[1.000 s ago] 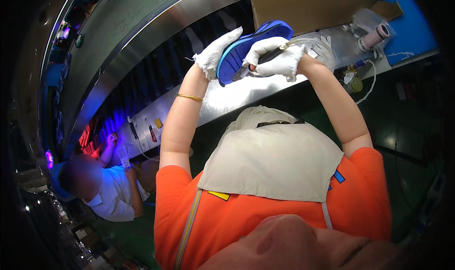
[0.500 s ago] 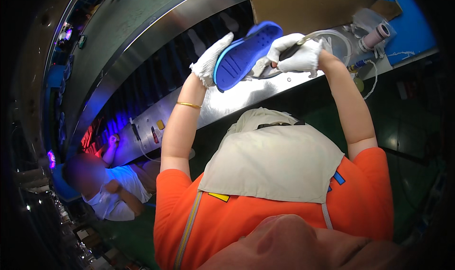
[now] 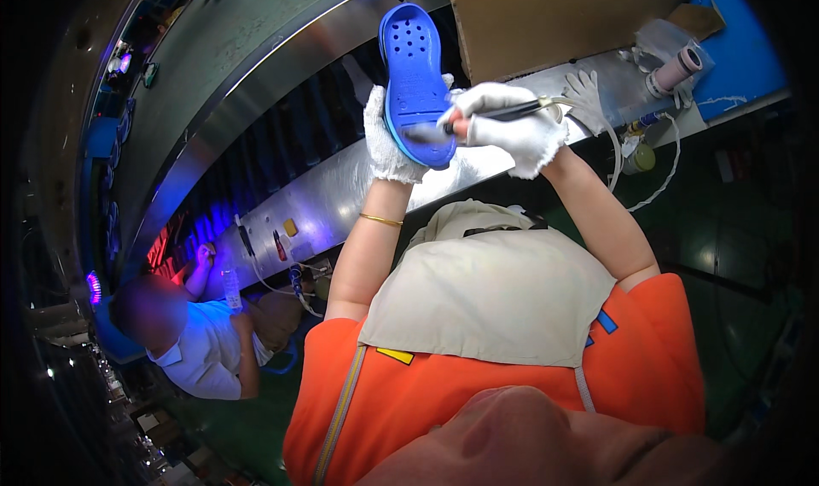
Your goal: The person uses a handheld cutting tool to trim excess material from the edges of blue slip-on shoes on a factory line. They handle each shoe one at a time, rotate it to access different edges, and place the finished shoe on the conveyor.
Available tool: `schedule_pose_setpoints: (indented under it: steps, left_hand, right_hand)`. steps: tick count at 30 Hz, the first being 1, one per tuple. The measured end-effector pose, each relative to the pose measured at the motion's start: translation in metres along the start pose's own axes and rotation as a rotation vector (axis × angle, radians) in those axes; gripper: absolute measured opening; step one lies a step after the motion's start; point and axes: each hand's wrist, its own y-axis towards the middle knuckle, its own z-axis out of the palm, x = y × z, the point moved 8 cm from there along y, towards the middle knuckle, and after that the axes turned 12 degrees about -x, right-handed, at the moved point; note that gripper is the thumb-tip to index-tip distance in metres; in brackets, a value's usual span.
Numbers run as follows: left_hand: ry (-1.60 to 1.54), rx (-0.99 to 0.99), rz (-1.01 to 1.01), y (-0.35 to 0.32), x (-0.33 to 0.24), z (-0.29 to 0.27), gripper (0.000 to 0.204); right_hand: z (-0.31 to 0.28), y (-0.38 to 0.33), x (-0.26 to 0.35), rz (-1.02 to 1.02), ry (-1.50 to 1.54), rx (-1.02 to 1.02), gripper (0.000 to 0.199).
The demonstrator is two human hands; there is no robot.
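The left hand (image 3: 391, 140) grips the blue shoe (image 3: 416, 81); the right hand (image 3: 512, 128) clenches a pen-like tool (image 3: 503, 110), whose tip could slip and mark the shoe.

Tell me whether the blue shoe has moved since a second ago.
Yes. The blue shoe has swung upright, its toe now pointing up past the cardboard box corner, gripped by the left hand.

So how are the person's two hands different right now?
The left hand grips the blue shoe from behind and props it upright, while the right hand holds a thin dark tool with its tip at the shoe's lower end. The left arm wears a gold bangle; the right arm is bare. Both hands wear white gloves and are raised above the metal bench.
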Motion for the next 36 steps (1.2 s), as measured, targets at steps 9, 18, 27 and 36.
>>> schedule_pose_setpoints:
  steps: [9, 18, 27, 36]
  left_hand:
    - [0.096, -0.087, 0.114, 0.008, 0.004, -0.022, 0.074]
    - [-0.113, -0.004, 0.022, -0.011, 0.021, 0.005, 0.055]
    - [-0.079, -0.002, 0.045, -0.006, 0.017, -0.009, 0.071]
    - [-0.176, 0.123, -0.06, -0.022, 0.022, 0.004, 0.07]
  right_hand:
    - [0.018, -0.006, 0.012, -0.194, -0.172, 0.035, 0.008]
    - [0.01, 0.003, 0.026, -0.344, -0.092, -0.201, 0.009]
    - [0.03, -0.015, 0.051, -0.742, -0.527, -0.06, 0.012]
    - [-0.016, 0.013, 0.04, -0.371, -0.148, -0.223, 0.012]
